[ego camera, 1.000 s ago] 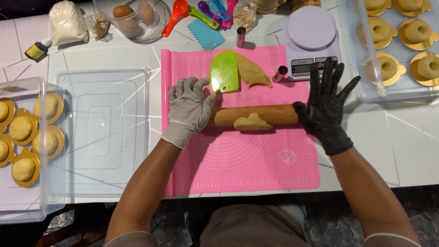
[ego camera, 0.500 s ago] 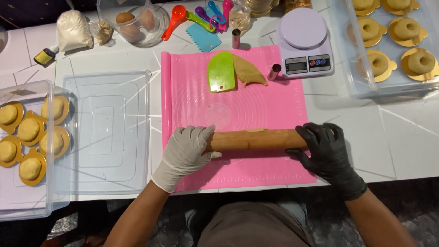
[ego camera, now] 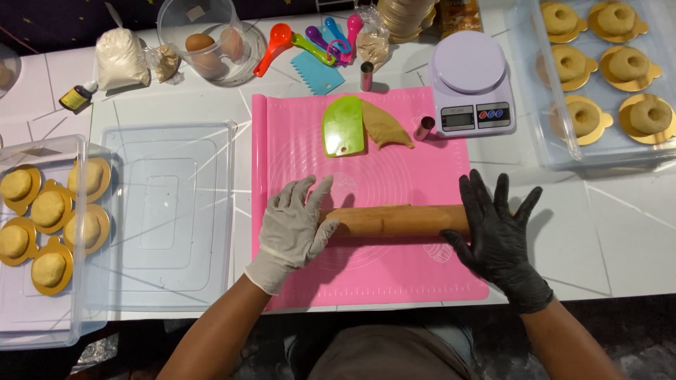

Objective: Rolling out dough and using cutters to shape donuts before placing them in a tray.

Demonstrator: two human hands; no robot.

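A white tiled worktop (ego camera: pixel 620 232) carries a pink silicone mat (ego camera: pixel 366 274). Across the mat lies a wooden rolling pin (ego camera: pixel 394 220). The left hand (ego camera: pixel 296 229), in a pale glove, rests flat on its left end, fingers spread open. The right hand (ego camera: pixel 496 236), in a black glove, presses its right end, fingers splayed wide.
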